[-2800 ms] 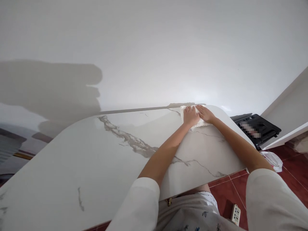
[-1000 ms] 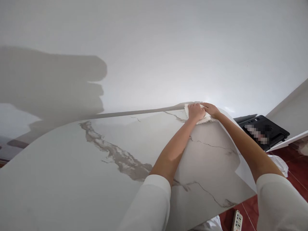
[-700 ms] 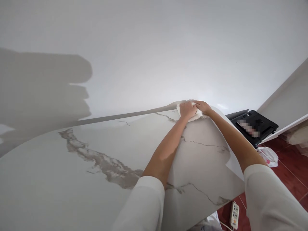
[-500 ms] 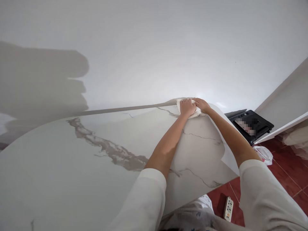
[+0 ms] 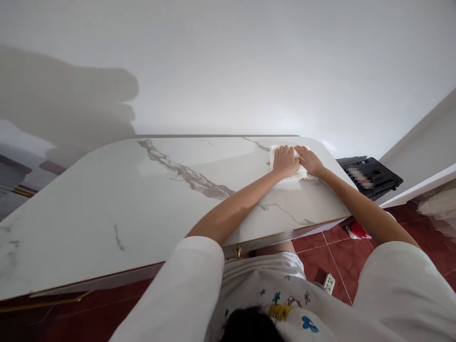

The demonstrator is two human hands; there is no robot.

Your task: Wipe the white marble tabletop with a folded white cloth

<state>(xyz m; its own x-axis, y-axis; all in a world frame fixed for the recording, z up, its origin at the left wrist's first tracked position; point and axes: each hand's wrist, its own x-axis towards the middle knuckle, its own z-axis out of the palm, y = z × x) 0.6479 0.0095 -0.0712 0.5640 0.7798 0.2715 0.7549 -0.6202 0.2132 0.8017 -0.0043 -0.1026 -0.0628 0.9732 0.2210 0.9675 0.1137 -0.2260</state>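
Note:
A white cloth (image 5: 301, 174) lies near the far right corner of a white marble-patterned table top (image 5: 142, 199). My left hand (image 5: 285, 160) lies on the cloth with its fingers together and stretched flat. My right hand (image 5: 309, 159) rests beside it on the same cloth, fingers also flat. Both arms reach across the table from white sleeves. The cloth is mostly hidden under the two hands.
A plain white wall (image 5: 228, 66) stands right behind the table. A black case (image 5: 370, 175) sits on the floor at the right, beside a white panel (image 5: 423, 161). A white power strip (image 5: 328, 283) lies on the red floor tiles (image 5: 320, 256).
Both hands with the cloth have slid back from the far right corner onto the flat top. The view has tipped down, so my lap and more floor show.

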